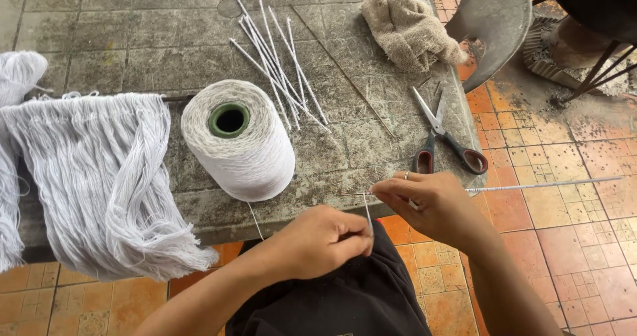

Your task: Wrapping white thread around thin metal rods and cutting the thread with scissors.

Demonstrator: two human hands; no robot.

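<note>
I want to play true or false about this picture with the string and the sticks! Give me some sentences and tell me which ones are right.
1. The right hand holds a long thin stick sideways. True.
2. The big spool of white thread lies on the floor. False: it stands on the stone table.
3. The scissors lie open on the table with nobody holding them. True.
4. The left hand is gripping the scissors. False: it pinches a white thread that runs up to the stick.
5. A bundle of thin sticks lies behind the spool. True.
6. The crumpled cloth is bright blue. False: it is beige.
</note>
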